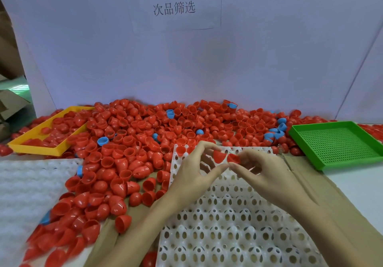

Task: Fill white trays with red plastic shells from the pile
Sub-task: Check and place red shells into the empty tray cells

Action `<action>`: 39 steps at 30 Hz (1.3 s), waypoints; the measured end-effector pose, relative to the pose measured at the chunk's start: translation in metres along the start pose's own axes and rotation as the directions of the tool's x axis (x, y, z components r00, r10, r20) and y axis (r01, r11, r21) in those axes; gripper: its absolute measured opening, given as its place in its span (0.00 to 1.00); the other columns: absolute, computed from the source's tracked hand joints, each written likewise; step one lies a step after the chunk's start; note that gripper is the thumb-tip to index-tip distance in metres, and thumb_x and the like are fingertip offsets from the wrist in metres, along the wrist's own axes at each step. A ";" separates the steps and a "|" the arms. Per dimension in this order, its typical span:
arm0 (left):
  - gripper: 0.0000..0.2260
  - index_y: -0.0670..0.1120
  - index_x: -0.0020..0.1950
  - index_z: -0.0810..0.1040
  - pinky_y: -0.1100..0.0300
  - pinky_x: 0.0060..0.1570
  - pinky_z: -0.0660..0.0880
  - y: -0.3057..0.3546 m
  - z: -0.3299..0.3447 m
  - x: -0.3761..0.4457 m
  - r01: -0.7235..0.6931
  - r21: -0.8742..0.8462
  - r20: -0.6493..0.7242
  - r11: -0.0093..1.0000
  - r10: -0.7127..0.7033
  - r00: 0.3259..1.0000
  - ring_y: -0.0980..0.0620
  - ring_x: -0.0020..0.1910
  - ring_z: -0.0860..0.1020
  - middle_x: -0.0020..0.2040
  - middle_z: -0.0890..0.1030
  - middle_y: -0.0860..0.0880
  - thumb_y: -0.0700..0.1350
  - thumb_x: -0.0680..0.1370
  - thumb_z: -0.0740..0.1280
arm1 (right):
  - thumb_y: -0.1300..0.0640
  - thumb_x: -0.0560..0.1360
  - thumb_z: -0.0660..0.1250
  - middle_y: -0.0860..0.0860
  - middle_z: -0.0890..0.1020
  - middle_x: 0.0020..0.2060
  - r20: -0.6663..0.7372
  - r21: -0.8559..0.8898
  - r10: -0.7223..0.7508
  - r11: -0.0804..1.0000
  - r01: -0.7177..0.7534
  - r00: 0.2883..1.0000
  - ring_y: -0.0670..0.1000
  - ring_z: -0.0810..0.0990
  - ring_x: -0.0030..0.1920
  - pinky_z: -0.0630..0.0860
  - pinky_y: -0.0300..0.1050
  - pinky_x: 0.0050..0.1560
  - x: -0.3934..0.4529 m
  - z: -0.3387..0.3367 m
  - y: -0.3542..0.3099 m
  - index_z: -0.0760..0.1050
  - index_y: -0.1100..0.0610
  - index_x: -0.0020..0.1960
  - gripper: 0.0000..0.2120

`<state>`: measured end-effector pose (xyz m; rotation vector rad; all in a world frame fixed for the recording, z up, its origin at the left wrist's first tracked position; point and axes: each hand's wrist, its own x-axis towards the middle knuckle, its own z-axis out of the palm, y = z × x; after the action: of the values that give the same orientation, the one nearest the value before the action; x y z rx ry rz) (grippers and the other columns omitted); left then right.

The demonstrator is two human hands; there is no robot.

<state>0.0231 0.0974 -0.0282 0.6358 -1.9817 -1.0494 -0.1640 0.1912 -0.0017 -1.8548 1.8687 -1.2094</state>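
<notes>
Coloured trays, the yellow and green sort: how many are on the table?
2. The yellow tray sits far left, holding red shells; the green tray sits far right. Others could lie hidden under the pile.

- A white paper sheet (174, 1) is stuck high on the pale backboard (269, 49) behind the counter, and it carries the only writing I can read.
- Its top line, in large dark characters cut off by the upper edge, reads 放置外壳.
- Below that, in smaller characters, it reads 次品筛选.
</notes>
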 end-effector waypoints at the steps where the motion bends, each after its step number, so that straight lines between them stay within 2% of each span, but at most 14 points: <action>1: 0.12 0.55 0.63 0.76 0.61 0.52 0.81 0.000 0.000 0.000 0.010 -0.009 -0.001 1.000 -0.010 1.000 0.54 0.52 0.84 0.54 0.82 0.58 0.52 0.81 0.72 | 0.41 0.76 0.71 0.40 0.85 0.39 0.016 -0.001 0.005 1.000 -0.005 1.000 0.42 0.85 0.41 0.80 0.36 0.41 0.000 0.001 0.000 0.82 0.46 0.48 0.09; 4: 0.11 0.51 0.67 0.76 0.57 0.53 0.82 0.001 -0.002 0.000 0.049 -0.035 0.026 0.998 -0.048 0.999 0.54 0.49 0.85 0.52 0.85 0.56 0.49 0.85 0.66 | 0.35 0.75 0.66 0.39 0.85 0.43 0.071 0.049 0.025 0.998 -0.029 0.997 0.43 0.85 0.44 0.81 0.39 0.42 -0.001 0.003 -0.001 0.80 0.43 0.56 0.16; 7: 0.14 0.48 0.68 0.78 0.57 0.55 0.81 0.004 -0.005 0.002 0.090 -0.053 0.057 0.995 -0.087 0.995 0.53 0.50 0.85 0.51 0.87 0.53 0.51 0.88 0.58 | 0.38 0.75 0.69 0.36 0.82 0.54 0.090 0.164 -0.012 0.986 -0.003 0.996 0.43 0.84 0.55 0.83 0.42 0.50 -0.002 0.005 -0.005 0.73 0.40 0.69 0.24; 9: 0.18 0.46 0.61 0.81 0.50 0.55 0.81 0.005 -0.004 0.001 0.115 -0.060 0.093 0.992 -0.109 0.990 0.49 0.48 0.85 0.48 0.87 0.48 0.53 0.89 0.54 | 0.45 0.77 0.71 0.37 0.81 0.57 0.048 0.158 -0.066 0.986 0.057 0.997 0.44 0.83 0.58 0.83 0.43 0.52 -0.004 0.008 -0.007 0.73 0.41 0.71 0.23; 12: 0.22 0.49 0.49 0.84 0.46 0.49 0.79 0.004 -0.001 0.000 0.109 0.012 0.133 0.994 -0.110 0.985 0.49 0.38 0.82 0.38 0.83 0.49 0.56 0.88 0.54 | 0.60 0.79 0.73 0.42 0.83 0.54 -0.007 0.182 -0.079 0.980 0.079 0.997 0.48 0.85 0.54 0.83 0.44 0.50 -0.004 0.016 -0.008 0.70 0.45 0.72 0.26; 14: 0.22 0.59 0.36 0.78 0.54 0.37 0.74 0.004 0.000 -0.001 0.103 0.041 0.143 0.994 -0.108 0.984 0.55 0.30 0.71 0.29 0.72 0.57 0.58 0.87 0.56 | 0.64 0.78 0.74 0.45 0.84 0.48 -0.028 0.190 -0.070 0.979 0.074 0.997 0.49 0.86 0.49 0.82 0.42 0.47 -0.005 0.021 -0.008 0.70 0.46 0.70 0.26; 17: 0.24 0.60 0.30 0.70 0.66 0.39 0.68 0.004 0.000 0.000 0.078 0.080 0.137 0.994 -0.088 0.987 0.60 0.30 0.68 0.28 0.69 0.60 0.56 0.88 0.57 | 0.66 0.78 0.73 0.44 0.85 0.45 -0.050 0.171 -0.064 0.983 0.071 0.997 0.47 0.87 0.46 0.80 0.36 0.44 -0.005 0.022 -0.005 0.74 0.47 0.63 0.20; 21: 0.23 0.62 0.33 0.72 0.68 0.39 0.69 0.001 0.001 0.000 0.044 0.113 0.130 0.993 -0.059 0.990 0.61 0.31 0.71 0.29 0.72 0.61 0.52 0.88 0.58 | 0.65 0.78 0.73 0.43 0.86 0.43 -0.038 0.156 -0.016 0.987 0.022 0.999 0.45 0.87 0.45 0.81 0.37 0.42 -0.004 0.020 -0.003 0.77 0.47 0.59 0.16; 24: 0.16 0.54 0.43 0.81 0.69 0.46 0.73 -0.004 0.001 -0.001 0.023 0.173 0.160 0.985 -0.051 0.986 0.61 0.43 0.80 0.40 0.82 0.61 0.50 0.88 0.60 | 0.61 0.79 0.73 0.44 0.86 0.42 -0.042 0.085 0.036 0.996 -0.032 0.998 0.43 0.86 0.45 0.81 0.39 0.43 0.001 0.012 0.000 0.79 0.45 0.61 0.16; 26: 0.14 0.49 0.49 0.84 0.69 0.49 0.73 -0.007 0.002 0.000 -0.009 0.246 0.191 0.969 -0.039 0.981 0.58 0.49 0.81 0.45 0.84 0.57 0.50 0.87 0.61 | 0.60 0.80 0.71 0.45 0.86 0.42 -0.032 0.039 0.082 0.996 -0.081 0.996 0.43 0.85 0.43 0.81 0.40 0.41 0.007 0.007 0.001 0.78 0.44 0.63 0.16; 28: 0.14 0.49 0.49 0.84 0.71 0.48 0.72 -0.008 0.003 0.000 -0.024 0.269 0.208 0.963 -0.034 0.977 0.58 0.49 0.80 0.46 0.83 0.56 0.50 0.87 0.61 | 0.61 0.81 0.69 0.45 0.85 0.43 -0.030 -0.035 0.124 0.992 -0.125 0.992 0.41 0.85 0.39 0.81 0.38 0.37 0.018 0.004 0.005 0.77 0.45 0.66 0.18; 31: 0.15 0.50 0.48 0.84 0.71 0.45 0.72 -0.006 0.001 0.001 0.037 0.215 0.202 0.976 -0.081 0.976 0.62 0.43 0.80 0.47 0.84 0.57 0.50 0.87 0.60 | 0.62 0.82 0.68 0.46 0.84 0.45 -0.029 -0.148 0.165 0.975 -0.167 0.986 0.42 0.84 0.37 0.77 0.33 0.32 0.040 0.006 0.010 0.74 0.50 0.71 0.19; 35: 0.15 0.51 0.48 0.84 0.70 0.42 0.73 -0.005 0.000 0.000 0.048 0.204 0.198 0.978 -0.089 0.976 0.63 0.37 0.79 0.46 0.84 0.58 0.51 0.87 0.61 | 0.63 0.81 0.67 0.49 0.84 0.44 -0.042 -0.236 0.157 0.958 -0.163 0.987 0.44 0.82 0.37 0.73 0.31 0.34 0.066 0.017 0.018 0.77 0.54 0.68 0.15; 39: 0.15 0.51 0.48 0.85 0.70 0.48 0.74 -0.005 0.000 -0.001 0.038 0.218 0.198 0.975 -0.083 0.977 0.59 0.47 0.81 0.47 0.84 0.57 0.51 0.87 0.61 | 0.55 0.83 0.68 0.49 0.82 0.49 0.010 -0.264 0.167 0.951 -0.159 0.986 0.46 0.81 0.43 0.77 0.38 0.41 0.076 0.026 0.024 0.75 0.55 0.69 0.15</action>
<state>0.0236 0.0953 -0.0325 0.7307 -2.2902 -0.9792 -0.1753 0.1079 -0.0063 -1.7866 2.2055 -0.9097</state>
